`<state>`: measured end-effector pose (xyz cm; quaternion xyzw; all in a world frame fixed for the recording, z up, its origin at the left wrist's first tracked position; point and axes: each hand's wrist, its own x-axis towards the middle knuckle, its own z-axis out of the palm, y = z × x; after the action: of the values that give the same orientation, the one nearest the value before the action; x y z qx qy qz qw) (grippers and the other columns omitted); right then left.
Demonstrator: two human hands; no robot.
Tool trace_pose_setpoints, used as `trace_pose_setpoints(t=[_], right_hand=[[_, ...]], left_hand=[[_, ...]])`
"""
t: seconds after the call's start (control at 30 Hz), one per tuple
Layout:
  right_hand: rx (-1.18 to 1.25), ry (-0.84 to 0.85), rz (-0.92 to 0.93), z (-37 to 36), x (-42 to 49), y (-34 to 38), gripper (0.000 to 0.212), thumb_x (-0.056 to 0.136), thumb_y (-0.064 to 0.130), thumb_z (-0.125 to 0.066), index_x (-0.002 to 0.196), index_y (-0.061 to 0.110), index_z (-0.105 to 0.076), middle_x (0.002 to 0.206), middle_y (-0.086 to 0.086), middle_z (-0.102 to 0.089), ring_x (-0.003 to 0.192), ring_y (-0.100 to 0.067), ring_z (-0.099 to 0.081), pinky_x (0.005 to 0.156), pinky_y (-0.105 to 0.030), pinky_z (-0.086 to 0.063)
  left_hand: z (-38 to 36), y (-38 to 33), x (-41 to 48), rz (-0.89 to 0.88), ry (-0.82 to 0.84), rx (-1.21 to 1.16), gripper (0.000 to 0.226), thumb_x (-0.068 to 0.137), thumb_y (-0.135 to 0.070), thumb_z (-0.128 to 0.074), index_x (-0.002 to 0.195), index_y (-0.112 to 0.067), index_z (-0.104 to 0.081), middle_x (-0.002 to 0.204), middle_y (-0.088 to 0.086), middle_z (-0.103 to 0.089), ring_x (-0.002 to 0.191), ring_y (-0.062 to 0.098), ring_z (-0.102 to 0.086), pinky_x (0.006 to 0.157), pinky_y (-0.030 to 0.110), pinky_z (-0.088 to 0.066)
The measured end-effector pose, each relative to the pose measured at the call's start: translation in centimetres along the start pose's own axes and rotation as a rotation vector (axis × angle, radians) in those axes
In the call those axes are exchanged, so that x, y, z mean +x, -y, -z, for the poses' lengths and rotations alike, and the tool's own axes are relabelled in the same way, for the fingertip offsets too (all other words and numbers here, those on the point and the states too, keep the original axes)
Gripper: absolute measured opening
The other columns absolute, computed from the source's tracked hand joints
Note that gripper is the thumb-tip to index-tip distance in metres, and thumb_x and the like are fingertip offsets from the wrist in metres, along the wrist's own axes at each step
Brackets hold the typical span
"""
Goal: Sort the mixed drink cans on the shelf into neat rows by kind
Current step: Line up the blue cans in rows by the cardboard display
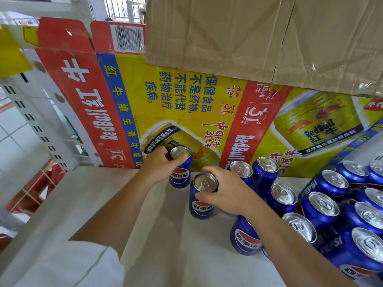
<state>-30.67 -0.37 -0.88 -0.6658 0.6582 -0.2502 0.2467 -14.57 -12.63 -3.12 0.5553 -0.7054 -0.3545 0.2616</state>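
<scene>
The left hand (pixel 159 162) curls its fingers round the rim of an upright Pepsi can (pixel 180 175) at the back edge of the shelf (pixel 134 224), against the Red Bull carton (pixel 186 104). The right hand (pixel 226 192) pinches the top of a second can (pixel 201 204), also upright, just in front and to the right, nearer the packed blue cans (pixel 323 206) along the right edge.

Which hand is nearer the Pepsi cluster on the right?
Right. The right hand grips the front can just left of the cluster; the left hand grips the back can farther left, near the Red Bull carton.
</scene>
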Motion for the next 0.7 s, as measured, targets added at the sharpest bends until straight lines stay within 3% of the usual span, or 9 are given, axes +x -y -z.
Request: trace_pose_setpoints(t=[0.1, 0.2, 0.33, 0.47, 0.6, 0.7], right_hand=[[-0.002, 0.007, -0.056, -0.2, 0.2, -0.3, 0.044, 0.075, 0.037, -0.076, 0.113, 0.026, -0.056, 0.101, 0.013, -0.063, 0.09, -0.005, -0.061, 0.075, -0.026, -0.052], [-0.028, -0.014, -0.079, -0.4, 0.2, -0.4, 0.04, 0.073, 0.04, -0.076, 0.106, 0.025, -0.058, 0.096, 0.011, -0.064, 0.084, -0.006, -0.061, 0.073, -0.028, -0.054], [-0.049, -0.039, -0.07, -0.5, 0.0, -0.6, 0.033, 0.072, 0.042, -0.073, 0.098, 0.025, -0.062, 0.09, 0.01, -0.066, 0.081, -0.007, -0.063, 0.074, -0.035, -0.056], [-0.044, -0.029, -0.06, -0.6, 0.0, -0.7, 0.03, 0.073, 0.043, -0.072, 0.097, 0.027, -0.063, 0.09, 0.011, -0.067, 0.081, -0.007, -0.063, 0.074, -0.037, -0.056], [-0.042, -0.022, -0.068, -0.7, -0.1, -0.5, 0.028, 0.075, 0.04, -0.072, 0.098, 0.026, -0.063, 0.091, 0.011, -0.068, 0.082, -0.007, -0.063, 0.075, -0.037, -0.057], [-0.053, -0.032, -0.072, -0.6, -0.2, -0.3, 0.026, 0.077, 0.04, -0.072, 0.097, 0.025, -0.063, 0.091, 0.01, -0.067, 0.081, -0.008, -0.063, 0.075, -0.037, -0.056]], left_hand=[[0.3, 0.3, 0.0, 0.018, 0.049, -0.05, 0.04, 0.08, -0.058, -0.067, 0.086, -0.021, -0.053, 0.088, -0.003, -0.06, 0.082, 0.013, -0.059, 0.072, 0.039, -0.055], [0.3, 0.5, -0.1, 0.024, 0.06, -0.073, 0.041, 0.08, -0.059, -0.066, 0.092, -0.022, -0.055, 0.094, -0.005, -0.062, 0.09, 0.013, -0.061, 0.081, 0.045, -0.056], [0.4, 1.6, -1.2, 0.041, 0.144, -0.159, 0.038, 0.089, -0.051, -0.059, 0.116, -0.025, -0.055, 0.112, -0.006, -0.063, 0.101, 0.01, -0.058, 0.08, 0.035, -0.052], [1.0, 3.9, -2.4, 0.019, 0.119, -0.082, 0.055, 0.093, -0.034, -0.061, 0.144, -0.022, -0.041, 0.126, 0.0, -0.059, 0.114, 0.014, -0.054, 0.088, 0.028, -0.041], [1.5, 2.8, -1.8, -0.108, 0.072, -0.04, 0.064, 0.091, -0.026, -0.065, 0.148, -0.026, -0.035, 0.142, 0.004, -0.05, 0.123, 0.018, -0.053, 0.093, 0.028, -0.041], [1.2, 0.8, -0.7, -0.254, 0.048, 0.061, 0.052, 0.091, -0.021, -0.064, 0.141, -0.021, -0.048, 0.14, 0.0, -0.053, 0.125, 0.016, -0.051, 0.095, 0.025, -0.04]])
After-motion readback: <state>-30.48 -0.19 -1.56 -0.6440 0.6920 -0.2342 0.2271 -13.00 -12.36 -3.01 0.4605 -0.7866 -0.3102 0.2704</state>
